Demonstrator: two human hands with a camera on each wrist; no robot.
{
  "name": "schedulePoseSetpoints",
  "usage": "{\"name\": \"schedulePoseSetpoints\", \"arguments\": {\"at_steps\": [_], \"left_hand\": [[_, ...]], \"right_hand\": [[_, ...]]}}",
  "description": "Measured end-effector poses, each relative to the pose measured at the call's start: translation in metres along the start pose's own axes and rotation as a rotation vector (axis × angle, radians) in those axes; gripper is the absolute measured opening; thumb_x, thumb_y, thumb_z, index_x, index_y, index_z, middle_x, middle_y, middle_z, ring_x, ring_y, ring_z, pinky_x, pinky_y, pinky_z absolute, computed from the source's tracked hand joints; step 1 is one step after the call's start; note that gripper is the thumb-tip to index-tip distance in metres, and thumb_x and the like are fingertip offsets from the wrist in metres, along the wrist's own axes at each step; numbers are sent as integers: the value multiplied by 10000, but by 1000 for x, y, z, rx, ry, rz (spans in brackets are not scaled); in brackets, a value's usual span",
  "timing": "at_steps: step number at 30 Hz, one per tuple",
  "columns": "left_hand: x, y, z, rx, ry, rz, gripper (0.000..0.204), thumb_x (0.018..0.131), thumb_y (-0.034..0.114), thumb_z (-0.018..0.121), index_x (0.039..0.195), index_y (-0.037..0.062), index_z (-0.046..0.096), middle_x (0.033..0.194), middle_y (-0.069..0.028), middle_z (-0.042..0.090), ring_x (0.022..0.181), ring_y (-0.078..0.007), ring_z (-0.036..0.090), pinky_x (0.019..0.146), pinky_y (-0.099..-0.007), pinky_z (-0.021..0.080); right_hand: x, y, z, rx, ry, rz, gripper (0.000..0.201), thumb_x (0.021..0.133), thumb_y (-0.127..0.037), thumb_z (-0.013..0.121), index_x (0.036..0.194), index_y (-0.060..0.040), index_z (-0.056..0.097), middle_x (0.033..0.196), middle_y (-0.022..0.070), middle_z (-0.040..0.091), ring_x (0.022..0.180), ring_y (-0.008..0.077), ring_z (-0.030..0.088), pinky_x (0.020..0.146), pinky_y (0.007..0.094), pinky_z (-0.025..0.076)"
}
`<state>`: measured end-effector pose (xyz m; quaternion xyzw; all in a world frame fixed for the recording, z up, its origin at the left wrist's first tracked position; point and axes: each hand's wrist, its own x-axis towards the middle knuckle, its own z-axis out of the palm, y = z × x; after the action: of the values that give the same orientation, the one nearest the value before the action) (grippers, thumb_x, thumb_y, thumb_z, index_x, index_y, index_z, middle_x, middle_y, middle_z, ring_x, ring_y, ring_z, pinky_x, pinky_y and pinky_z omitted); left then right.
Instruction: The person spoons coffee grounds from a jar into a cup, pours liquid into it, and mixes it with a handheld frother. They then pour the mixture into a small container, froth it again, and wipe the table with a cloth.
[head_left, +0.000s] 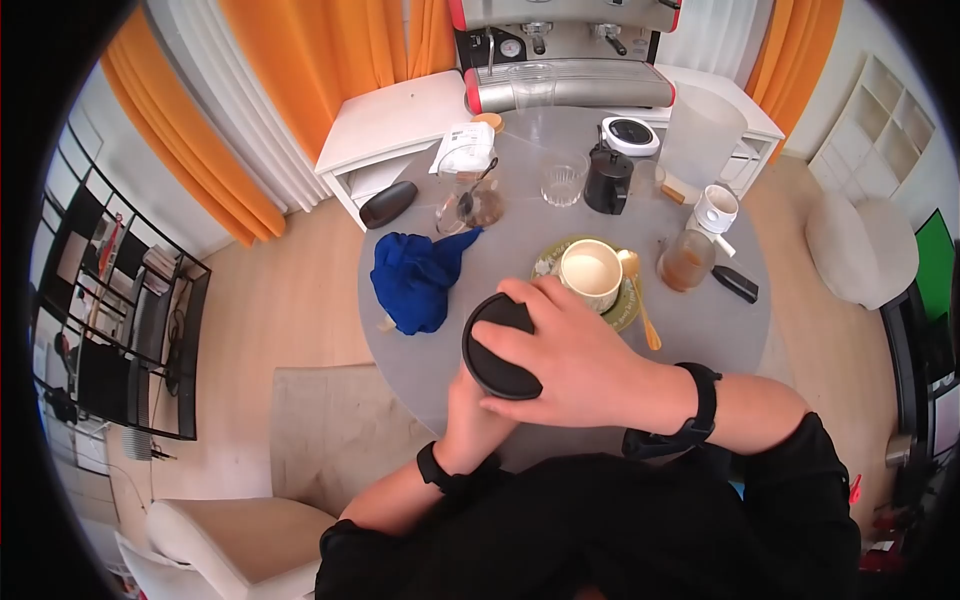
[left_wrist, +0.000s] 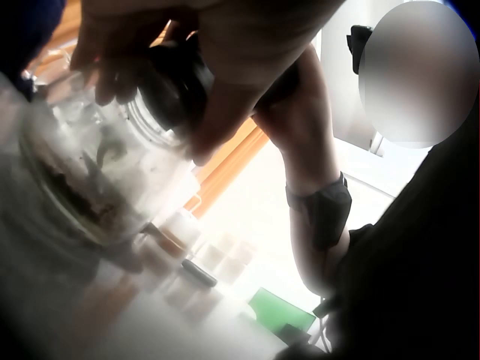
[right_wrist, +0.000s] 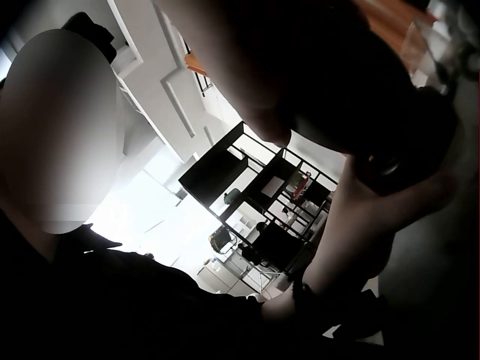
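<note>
In the head view, my right hand [head_left: 575,355] lies over a round black lid [head_left: 490,345], fingers spread and bent across its top and edge. Below it, my left hand [head_left: 475,415] grips the vessel under the lid, mostly hidden by the lid and right hand. The left wrist view, blurred, shows a clear glass jar [left_wrist: 105,161] with greenish and brown bits inside and the dark lid [left_wrist: 176,86] at its mouth. In the dark right wrist view, the left hand [right_wrist: 356,232] is beneath the black shape.
Beyond the hands, a cream cup [head_left: 590,272] stands on a green plate [head_left: 546,262] with a golden spoon [head_left: 648,318]. A blue cloth [head_left: 415,285] lies left; glassware, a black pitcher [head_left: 606,180] and a white grinder [head_left: 716,208] stand farther back on the grey table [head_left: 510,250].
</note>
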<state>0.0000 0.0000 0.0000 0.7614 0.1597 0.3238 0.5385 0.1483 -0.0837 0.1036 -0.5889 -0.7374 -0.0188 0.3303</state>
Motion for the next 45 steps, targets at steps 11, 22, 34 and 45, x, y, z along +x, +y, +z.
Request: {"name": "schedulePoseSetpoints", "arguments": {"at_steps": [11, 22, 34, 45], "left_hand": [[2, -15, 1, 35, -72, 63, 580, 816, 46, 771, 1344, 29, 533, 1304, -135, 608, 1195, -262, 620, 977, -374, 513], [5, -20, 10, -238, 20, -10, 537, 815, 81, 810, 1295, 27, 575, 1270, -109, 638, 1170, -234, 635, 962, -357, 515], [6, -20, -4, -75, -139, 47, 596, 784, 115, 871, 1297, 31, 579, 1282, -100, 631, 1184, -207, 620, 965, -365, 524], [2, -28, -6, -134, -143, -137, 556, 780, 95, 861, 1270, 20, 610, 1225, -115, 673, 1129, -234, 659, 940, -367, 540]], "right_hand": [[0, 10, -1, 61, 11, -19, 573, 703, -332, 855, 1159, -110, 588, 1327, 188, 512, 1109, 416, 522, 956, 499, 471], [8, 22, -1, 142, 26, -125, 545, 656, -298, 888, 1049, -100, 567, 1261, 142, 555, 1072, 381, 553, 917, 474, 485], [14, 26, -16, 134, -45, -177, 584, 691, -344, 884, 1109, -76, 577, 1295, 183, 535, 1101, 399, 558, 918, 475, 493], [34, 38, -26, 121, -60, -416, 585, 731, -315, 841, 1134, -33, 524, 1258, 210, 512, 1055, 405, 549, 902, 470, 498]]}}
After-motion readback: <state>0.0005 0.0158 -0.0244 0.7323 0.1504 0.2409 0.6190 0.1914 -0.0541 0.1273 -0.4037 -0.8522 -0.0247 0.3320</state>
